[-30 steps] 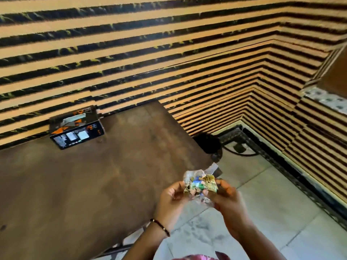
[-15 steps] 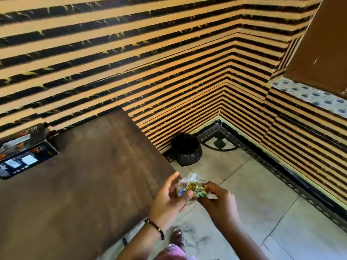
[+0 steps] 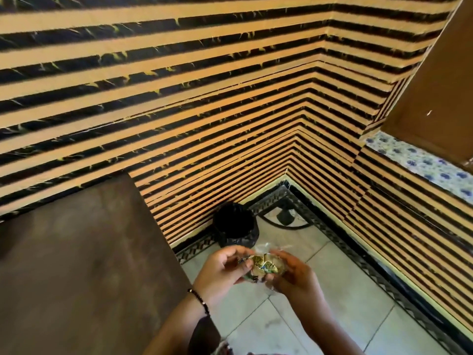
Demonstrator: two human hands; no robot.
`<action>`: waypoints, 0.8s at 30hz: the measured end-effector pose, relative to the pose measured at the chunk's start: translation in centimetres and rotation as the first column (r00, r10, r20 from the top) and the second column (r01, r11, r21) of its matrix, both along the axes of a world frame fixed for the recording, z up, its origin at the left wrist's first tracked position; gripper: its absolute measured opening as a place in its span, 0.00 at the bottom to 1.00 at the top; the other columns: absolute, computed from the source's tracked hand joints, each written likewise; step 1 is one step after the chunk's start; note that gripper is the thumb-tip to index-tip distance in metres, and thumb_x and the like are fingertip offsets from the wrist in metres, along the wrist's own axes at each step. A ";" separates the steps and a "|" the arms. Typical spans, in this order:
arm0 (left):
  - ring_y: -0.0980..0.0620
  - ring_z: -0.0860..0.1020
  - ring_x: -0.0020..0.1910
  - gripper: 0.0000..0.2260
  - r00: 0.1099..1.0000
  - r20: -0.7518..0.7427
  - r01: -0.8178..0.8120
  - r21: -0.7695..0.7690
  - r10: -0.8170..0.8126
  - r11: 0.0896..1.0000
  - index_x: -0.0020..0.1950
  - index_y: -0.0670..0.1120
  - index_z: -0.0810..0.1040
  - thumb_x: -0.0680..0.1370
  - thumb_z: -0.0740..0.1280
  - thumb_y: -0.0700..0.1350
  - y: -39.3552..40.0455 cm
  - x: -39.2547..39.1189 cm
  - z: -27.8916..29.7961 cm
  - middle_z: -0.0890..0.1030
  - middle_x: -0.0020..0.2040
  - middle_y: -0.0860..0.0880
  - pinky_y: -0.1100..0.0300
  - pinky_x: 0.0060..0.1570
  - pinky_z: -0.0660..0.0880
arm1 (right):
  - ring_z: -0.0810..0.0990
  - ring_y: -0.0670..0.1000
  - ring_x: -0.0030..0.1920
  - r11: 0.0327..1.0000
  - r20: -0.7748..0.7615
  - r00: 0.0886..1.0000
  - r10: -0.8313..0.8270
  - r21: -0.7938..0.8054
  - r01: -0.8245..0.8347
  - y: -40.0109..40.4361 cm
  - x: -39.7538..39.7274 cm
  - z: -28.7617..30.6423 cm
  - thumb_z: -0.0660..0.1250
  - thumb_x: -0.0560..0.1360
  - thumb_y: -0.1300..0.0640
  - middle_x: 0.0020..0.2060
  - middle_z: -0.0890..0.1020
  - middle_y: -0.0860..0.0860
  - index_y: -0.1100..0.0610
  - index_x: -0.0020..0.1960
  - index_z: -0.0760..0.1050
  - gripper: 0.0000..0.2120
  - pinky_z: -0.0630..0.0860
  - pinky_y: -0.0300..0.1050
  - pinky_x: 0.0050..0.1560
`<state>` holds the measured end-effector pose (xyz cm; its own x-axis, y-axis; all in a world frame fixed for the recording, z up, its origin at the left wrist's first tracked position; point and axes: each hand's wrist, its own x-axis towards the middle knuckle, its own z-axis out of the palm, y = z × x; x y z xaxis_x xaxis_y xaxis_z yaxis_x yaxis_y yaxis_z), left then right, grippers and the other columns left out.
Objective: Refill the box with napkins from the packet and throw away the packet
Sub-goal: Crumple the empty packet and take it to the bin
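Two hands hold the crumpled packet (image 3: 265, 265) between them, out past the edge of the brown bench (image 3: 84, 252) and over the pale floor (image 3: 320, 303). Our left hand (image 3: 221, 271) pinches its left side, and our right hand (image 3: 294, 275) cups and grips its right side. The box is not in view. The black bin (image 3: 235, 228) stands in the corner by the striped wall (image 3: 204, 111), just ahead of the packet. We think this step is throwing it away. To do it well, we squeeze the packet into a small tight ball so it cannot spring open. Then we bring it right above the bin's mouth before we let go, because light plastic can float off to the side.
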<state>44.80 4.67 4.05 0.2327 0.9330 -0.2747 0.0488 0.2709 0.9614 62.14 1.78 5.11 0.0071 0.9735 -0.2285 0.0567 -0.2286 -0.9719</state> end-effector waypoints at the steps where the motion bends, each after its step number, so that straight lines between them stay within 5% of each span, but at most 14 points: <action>1: 0.54 0.82 0.48 0.07 1.000 -0.006 0.016 -0.010 -0.016 1.000 0.49 0.48 0.79 0.74 0.68 0.39 1.0 0.2 -0.1 0.83 0.48 0.49 0.59 0.45 0.80 | 0.82 0.47 0.38 1.000 -0.013 1.000 0.024 -0.004 -0.024 0.8 0.3 0.0 0.70 0.67 0.72 0.38 0.86 0.51 0.53 0.51 0.78 0.18 0.78 0.42 0.39; 8: 0.49 0.81 0.50 0.07 0.999 -0.005 -0.040 -0.063 0.040 0.997 0.51 0.43 0.78 0.74 0.67 0.39 7.1 4.5 -1.7 0.82 0.50 0.44 0.54 0.49 0.79 | 0.79 0.54 0.35 0.998 -0.028 0.998 0.054 -0.026 -0.055 8.1 4.6 -1.8 0.71 0.68 0.69 0.36 0.83 0.63 0.56 0.43 0.83 0.10 0.76 0.48 0.38; 11: 0.53 0.80 0.47 0.06 0.995 -0.016 -0.097 -0.085 0.096 0.992 0.51 0.45 0.78 0.75 0.67 0.40 10.0 7.1 -2.3 0.82 0.49 0.47 0.58 0.45 0.79 | 0.80 0.57 0.37 0.990 0.008 0.992 0.122 -0.072 -0.122 12.0 7.3 -2.7 0.71 0.69 0.67 0.36 0.84 0.61 0.58 0.42 0.82 0.06 0.76 0.52 0.40; 14: 0.54 0.80 0.49 0.07 0.991 -0.026 -0.129 -0.091 0.128 0.987 0.52 0.48 0.78 0.75 0.67 0.40 13.3 9.8 -2.4 0.81 0.51 0.50 0.54 0.48 0.80 | 0.78 0.52 0.34 0.981 -0.008 0.987 0.159 -0.110 -0.159 16.6 10.2 -2.7 0.70 0.68 0.69 0.33 0.84 0.57 0.61 0.40 0.82 0.05 0.75 0.41 0.35; 18: 0.53 0.78 0.53 0.21 0.986 0.086 -0.137 -0.077 0.144 0.988 0.62 0.47 0.70 0.72 0.70 0.36 18.5 14.1 -2.3 0.75 0.60 0.48 0.59 0.48 0.80 | 0.78 0.49 0.33 0.975 0.052 0.977 0.208 -0.092 -0.202 23.7 14.4 -2.6 0.70 0.68 0.70 0.31 0.83 0.54 0.58 0.35 0.82 0.09 0.75 0.41 0.35; 24: 0.53 0.80 0.48 0.18 0.949 -0.103 -0.294 0.042 0.297 0.955 0.57 0.47 0.75 0.69 0.74 0.38 22.5 17.7 -3.3 0.81 0.51 0.46 0.60 0.48 0.79 | 0.76 0.40 0.28 0.944 0.101 0.939 0.330 -0.047 -0.327 30.2 16.9 -3.4 0.68 0.69 0.72 0.25 0.81 0.45 0.51 0.30 0.79 0.17 0.74 0.34 0.31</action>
<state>62.50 27.16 0.78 -0.0839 0.9626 -0.2578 0.0730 0.2639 0.9618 79.03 31.96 1.76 -0.2858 0.9189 -0.2720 0.2359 -0.2077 -0.9493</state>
